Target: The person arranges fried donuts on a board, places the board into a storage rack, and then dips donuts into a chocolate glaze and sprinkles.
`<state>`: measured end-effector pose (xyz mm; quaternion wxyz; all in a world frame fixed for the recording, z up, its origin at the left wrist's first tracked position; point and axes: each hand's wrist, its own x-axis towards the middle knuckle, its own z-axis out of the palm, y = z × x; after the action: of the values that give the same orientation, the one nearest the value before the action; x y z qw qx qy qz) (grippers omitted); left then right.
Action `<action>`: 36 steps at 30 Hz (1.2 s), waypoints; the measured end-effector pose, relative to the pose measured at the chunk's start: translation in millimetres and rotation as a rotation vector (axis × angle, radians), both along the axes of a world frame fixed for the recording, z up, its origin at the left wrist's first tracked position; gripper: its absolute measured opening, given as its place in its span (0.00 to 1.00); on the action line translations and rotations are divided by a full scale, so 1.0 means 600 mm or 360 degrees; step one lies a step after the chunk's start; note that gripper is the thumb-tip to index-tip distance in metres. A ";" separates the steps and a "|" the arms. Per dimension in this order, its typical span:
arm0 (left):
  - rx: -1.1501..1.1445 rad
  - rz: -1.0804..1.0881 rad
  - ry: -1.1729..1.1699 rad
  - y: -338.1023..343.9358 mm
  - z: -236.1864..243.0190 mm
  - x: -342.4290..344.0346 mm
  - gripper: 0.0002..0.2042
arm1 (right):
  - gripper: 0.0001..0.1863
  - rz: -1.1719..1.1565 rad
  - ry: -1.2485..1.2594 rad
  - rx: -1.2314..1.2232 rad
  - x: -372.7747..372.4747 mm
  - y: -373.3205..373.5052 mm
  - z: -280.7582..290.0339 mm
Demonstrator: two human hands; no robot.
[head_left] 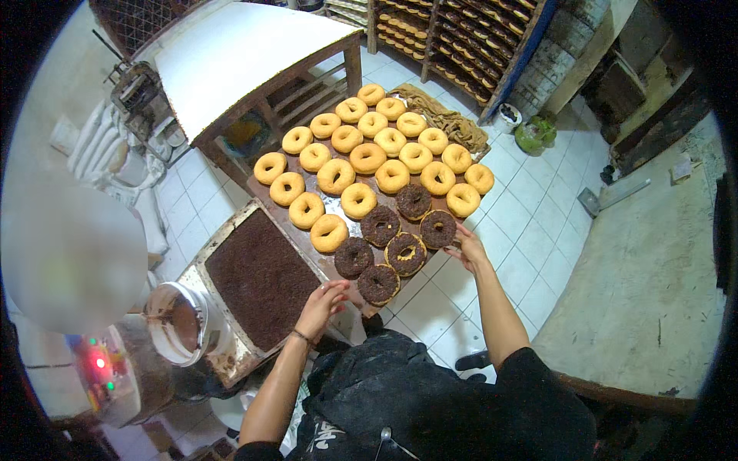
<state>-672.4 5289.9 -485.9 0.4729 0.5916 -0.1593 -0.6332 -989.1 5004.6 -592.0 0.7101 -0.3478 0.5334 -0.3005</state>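
Rows of plain golden doughnuts (367,158) cover a dark board in front of me. Several doughnuts coated in dark chocolate sprinkles (380,226) lie at its near end, some with golden dough showing around the hole. My left hand (323,307) hangs beside the board's near left corner, fingers loosely bent and nothing visible in them. Just right of it sits a coated doughnut (378,284). My right hand (466,249) is at the board's right edge, its fingers spread beside another coated doughnut (438,229); whether they touch it I cannot tell.
Left of the board stands a tray of dark sprinkles (260,280), with a white bucket of brown glaze (183,324) beside it. A crumpled brown cloth (438,115) lies at the board's far end. Beyond are a white-topped table (246,61) and a doughnut rack (469,46).
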 end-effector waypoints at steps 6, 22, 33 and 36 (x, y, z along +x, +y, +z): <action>0.0155 0.0371 -0.0055 0.121 0.013 0.027 0.15 | 0.19 -0.0152 -0.0025 0.0011 0.014 -0.009 -0.055; 0.0133 0.1133 -0.0182 0.312 0.015 0.045 0.12 | 0.47 -0.0256 0.0855 -0.0532 0.125 -0.233 -0.029; -0.0220 0.0902 -0.0097 0.232 0.070 0.049 0.19 | 0.34 0.0433 -0.0358 -0.0486 0.276 -0.023 0.219; -0.0673 0.0944 0.0707 0.107 0.091 0.039 0.28 | 0.28 0.1065 -0.0276 -0.0355 0.308 0.136 0.281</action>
<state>-649.2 5354.1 -431.0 0.7682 0.3511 -0.0028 -0.5353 -804.1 5086.3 -423.1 0.7694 -0.5517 0.2918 -0.1360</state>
